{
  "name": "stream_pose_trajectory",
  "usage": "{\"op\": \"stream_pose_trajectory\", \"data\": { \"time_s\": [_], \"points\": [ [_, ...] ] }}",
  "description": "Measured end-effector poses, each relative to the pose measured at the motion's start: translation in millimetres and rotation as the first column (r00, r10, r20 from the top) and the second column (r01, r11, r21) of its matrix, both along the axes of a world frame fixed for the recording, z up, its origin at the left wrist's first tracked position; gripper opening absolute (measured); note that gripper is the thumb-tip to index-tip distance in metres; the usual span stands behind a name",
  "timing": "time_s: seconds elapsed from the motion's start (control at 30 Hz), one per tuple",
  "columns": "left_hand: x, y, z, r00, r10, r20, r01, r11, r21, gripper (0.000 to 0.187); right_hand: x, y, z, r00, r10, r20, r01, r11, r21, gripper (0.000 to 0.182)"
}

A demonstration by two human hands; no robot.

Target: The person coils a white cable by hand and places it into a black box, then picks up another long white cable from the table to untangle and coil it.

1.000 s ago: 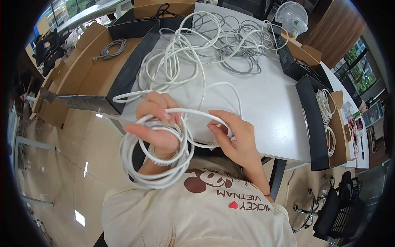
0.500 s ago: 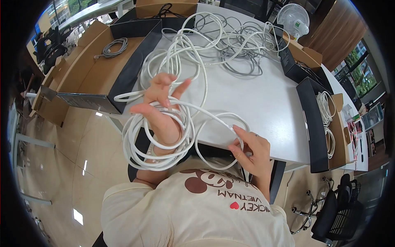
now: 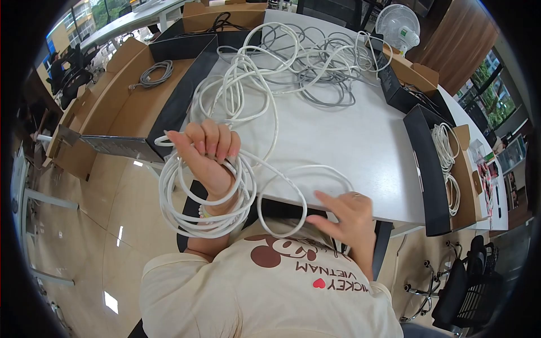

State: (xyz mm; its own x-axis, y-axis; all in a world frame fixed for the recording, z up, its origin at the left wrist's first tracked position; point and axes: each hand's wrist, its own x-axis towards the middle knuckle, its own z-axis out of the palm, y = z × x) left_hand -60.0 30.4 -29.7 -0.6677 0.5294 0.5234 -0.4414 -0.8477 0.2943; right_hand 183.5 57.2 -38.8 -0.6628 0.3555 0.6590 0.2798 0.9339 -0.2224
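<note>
A coil of white cable hangs in several loops around my left wrist. My left hand is raised with its fingers curled down over the cable's upper loops and the thumb pointing up. From the coil, a loose loop of the same cable hangs past the table's front edge, and a further stretch arcs over towards my right hand. That hand has its thumb and forefinger apart, with nothing between them; its other fingers are partly hidden, close to the cable.
Tangled white and grey cables lie across the back of the white table. A long open box at the left holds a grey coil. White cables lie in a box at the right. A fan stands behind.
My left hand's spread fingers have curled in, and the hand with its coil has shifted slightly left and down. My right hand has let go of the cable between its thumb and forefinger.
</note>
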Motion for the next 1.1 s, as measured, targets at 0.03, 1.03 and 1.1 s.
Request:
{"op": "stream_pose_trajectory", "data": {
  "time_s": [0.03, 1.03, 1.1],
  "points": [
    [-1.1, 1.1, -0.5, 1.000, -0.025, 0.008, 0.025, 1.000, -0.004, 0.050, 8.1, 1.0, 2.1, 0.996, -0.080, 0.033, 0.082, 0.996, -0.048, 0.040],
    [30.7, -6.4, -9.5, 0.819, 0.156, -0.552, -0.229, 0.971, -0.066, 0.038, 5.8, 9.8, -22.6, 0.529, 0.321, -0.786, -0.760, 0.592, -0.269, 0.057],
    [29.7, -7.1, -6.5, 0.902, 0.107, -0.419, -0.180, 0.974, -0.138, 0.047, 9.5, 16.5, -21.0, 0.264, 0.272, -0.925, -0.934, 0.311, -0.175, 0.061]
  ]
}}
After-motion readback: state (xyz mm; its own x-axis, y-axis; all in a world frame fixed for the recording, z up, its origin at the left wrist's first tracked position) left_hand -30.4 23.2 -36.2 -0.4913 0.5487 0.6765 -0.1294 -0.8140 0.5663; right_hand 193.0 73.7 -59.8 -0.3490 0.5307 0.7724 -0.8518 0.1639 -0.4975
